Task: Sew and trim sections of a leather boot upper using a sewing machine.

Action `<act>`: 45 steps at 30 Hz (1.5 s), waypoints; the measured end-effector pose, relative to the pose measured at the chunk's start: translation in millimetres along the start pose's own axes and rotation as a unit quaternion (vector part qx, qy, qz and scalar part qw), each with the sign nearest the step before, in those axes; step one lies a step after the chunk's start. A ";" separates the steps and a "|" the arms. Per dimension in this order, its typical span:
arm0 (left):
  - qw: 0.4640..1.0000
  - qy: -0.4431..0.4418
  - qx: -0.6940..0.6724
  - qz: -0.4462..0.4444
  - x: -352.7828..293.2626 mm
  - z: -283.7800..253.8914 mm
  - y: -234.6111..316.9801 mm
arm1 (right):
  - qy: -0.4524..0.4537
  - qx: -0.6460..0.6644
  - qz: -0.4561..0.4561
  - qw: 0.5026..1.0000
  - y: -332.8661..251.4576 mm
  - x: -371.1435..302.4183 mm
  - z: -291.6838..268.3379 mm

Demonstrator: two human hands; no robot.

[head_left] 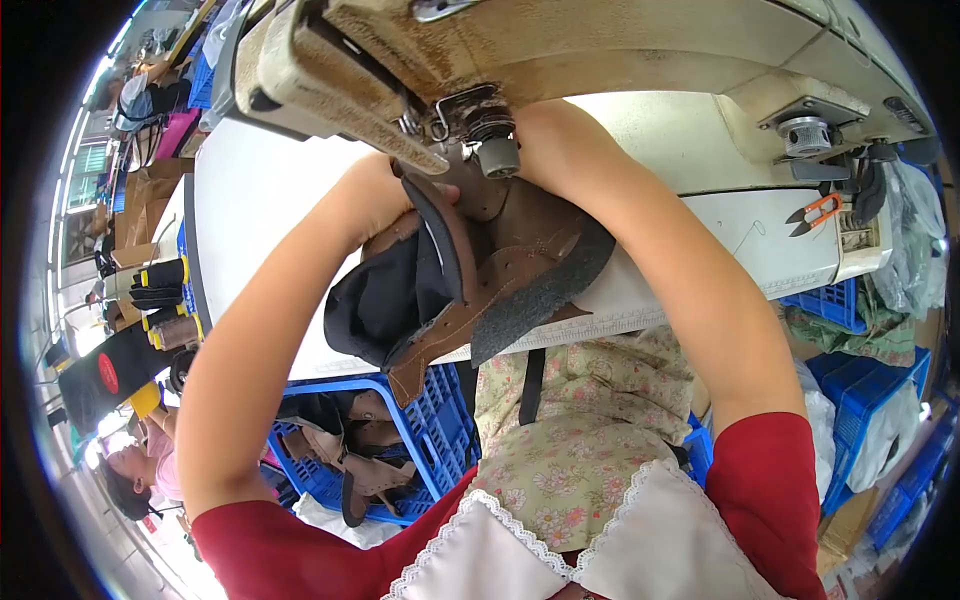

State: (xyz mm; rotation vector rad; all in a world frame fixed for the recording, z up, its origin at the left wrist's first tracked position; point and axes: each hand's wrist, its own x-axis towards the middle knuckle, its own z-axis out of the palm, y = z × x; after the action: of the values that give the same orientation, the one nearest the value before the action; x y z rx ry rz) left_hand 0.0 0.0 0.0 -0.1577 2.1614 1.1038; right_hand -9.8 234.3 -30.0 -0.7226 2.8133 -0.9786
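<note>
A brown leather shoe upper (520, 270) with black lining (395, 300) and a dark grey fuzzy flap lies at the head of a worn cream sewing machine (390, 70). Its lower end hangs past the table's front edge. My left hand (395, 195) is closed on the upper's left side, the thumb showing at the dark rim. On the far right side of the piece, my right hand (540, 140) sits close behind the machine's needle area. The machine head hides its fingers, so their grip does not show. The stitching point is also covered.
Orange-handled thread snips (818, 215) lie on the white table (270, 200) at the right. A blue crate (440, 430) of more leather pieces stands below the table edge at left. Thread spools (170, 330) and a person (140, 475) are farther left. Blue crates (870, 400) stand at right.
</note>
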 end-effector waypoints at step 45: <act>0.969 0.078 0.204 0.113 25.1 -1.9 -0.4 | 0.077 0.059 0.026 0.995 2.7 -22.0 6.6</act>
State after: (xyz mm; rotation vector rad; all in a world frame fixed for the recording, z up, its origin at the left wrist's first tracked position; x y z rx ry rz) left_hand -19.7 3.2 -15.3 0.1997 2.5466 0.7609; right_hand 10.1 242.4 -38.6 -0.5813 2.8556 -1.2289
